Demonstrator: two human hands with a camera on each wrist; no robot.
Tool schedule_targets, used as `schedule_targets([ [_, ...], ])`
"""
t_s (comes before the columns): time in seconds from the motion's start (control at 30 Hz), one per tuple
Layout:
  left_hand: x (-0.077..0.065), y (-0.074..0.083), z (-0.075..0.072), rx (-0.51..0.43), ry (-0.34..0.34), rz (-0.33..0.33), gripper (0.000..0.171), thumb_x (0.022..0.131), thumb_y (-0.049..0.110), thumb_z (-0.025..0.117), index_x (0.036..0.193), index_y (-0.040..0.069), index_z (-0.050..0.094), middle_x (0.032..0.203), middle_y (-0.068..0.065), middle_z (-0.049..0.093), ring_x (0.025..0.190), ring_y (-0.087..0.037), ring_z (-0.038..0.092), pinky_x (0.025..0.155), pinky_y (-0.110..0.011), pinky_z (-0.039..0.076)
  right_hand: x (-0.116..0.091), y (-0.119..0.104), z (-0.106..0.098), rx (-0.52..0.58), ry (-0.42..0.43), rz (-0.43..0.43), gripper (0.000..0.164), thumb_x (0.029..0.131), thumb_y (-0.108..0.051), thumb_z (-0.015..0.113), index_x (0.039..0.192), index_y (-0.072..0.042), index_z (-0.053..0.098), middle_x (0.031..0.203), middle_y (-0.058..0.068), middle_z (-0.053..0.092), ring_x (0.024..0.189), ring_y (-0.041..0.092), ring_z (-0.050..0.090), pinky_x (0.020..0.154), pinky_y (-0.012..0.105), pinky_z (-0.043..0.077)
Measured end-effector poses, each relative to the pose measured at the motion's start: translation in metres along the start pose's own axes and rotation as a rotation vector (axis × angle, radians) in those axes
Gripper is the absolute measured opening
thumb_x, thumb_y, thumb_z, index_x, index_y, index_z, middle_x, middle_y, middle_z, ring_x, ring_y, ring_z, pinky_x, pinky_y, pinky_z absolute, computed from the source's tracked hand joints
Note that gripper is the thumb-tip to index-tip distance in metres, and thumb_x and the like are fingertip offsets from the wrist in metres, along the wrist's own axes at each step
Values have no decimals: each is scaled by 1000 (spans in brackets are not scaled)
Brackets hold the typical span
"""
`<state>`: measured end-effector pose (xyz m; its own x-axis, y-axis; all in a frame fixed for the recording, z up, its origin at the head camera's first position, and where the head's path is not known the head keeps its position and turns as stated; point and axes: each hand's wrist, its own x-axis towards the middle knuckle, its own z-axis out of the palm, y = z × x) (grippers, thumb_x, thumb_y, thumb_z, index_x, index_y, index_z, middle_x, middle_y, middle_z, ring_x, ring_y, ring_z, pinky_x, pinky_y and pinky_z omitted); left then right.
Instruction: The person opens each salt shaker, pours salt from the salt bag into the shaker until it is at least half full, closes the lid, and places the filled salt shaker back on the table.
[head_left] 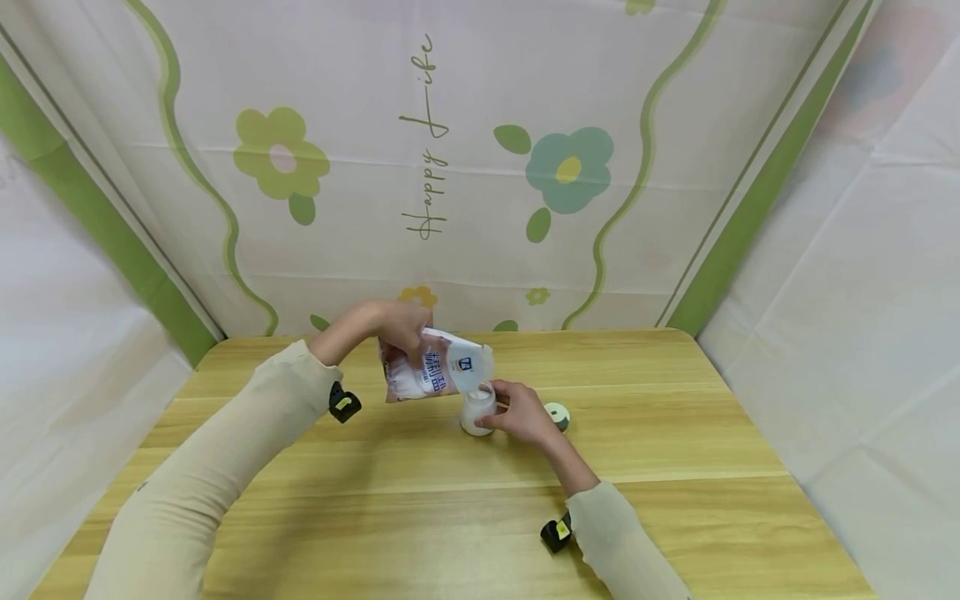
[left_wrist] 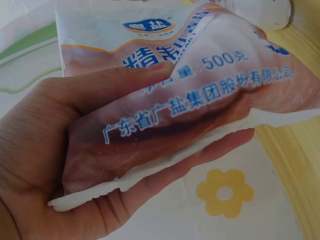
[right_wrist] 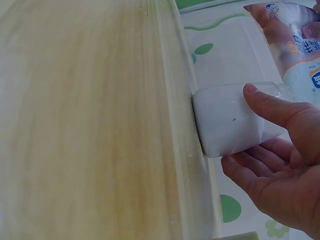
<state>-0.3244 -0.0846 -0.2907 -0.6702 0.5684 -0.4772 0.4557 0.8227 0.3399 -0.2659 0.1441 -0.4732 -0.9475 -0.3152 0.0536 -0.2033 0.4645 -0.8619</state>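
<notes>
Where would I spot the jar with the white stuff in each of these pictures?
Head: the jar stands just below the picture's middle.
Left wrist: the jar is at the top, toward the right, cut off by the edge.
Right wrist: the jar is right of centre, appearing sideways.
Shared landmark: the printed bag, visible in all three views.

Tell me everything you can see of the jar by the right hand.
The jar is clear and rounded, glass or plastic by its look. White contents fill most of it, and a dark speck shows on its side. It stands upright on the wooden table, open at the top, gripped by the right hand. The printed bag reaches over its mouth; whether they touch is hard to tell.
</notes>
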Motion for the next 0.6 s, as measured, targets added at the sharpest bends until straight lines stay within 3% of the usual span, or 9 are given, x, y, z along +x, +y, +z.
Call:
schedule_targets([
  [0.6,-1,1,1,-8,-2,6,17,83,4,72,100,0,71,86,-9,75,60,-16,69,53,-27,59,0,0,0,0,-5,1,56,78,-12,84,129,-3,63,129,15,66,120,35,64,101,47,54],
])
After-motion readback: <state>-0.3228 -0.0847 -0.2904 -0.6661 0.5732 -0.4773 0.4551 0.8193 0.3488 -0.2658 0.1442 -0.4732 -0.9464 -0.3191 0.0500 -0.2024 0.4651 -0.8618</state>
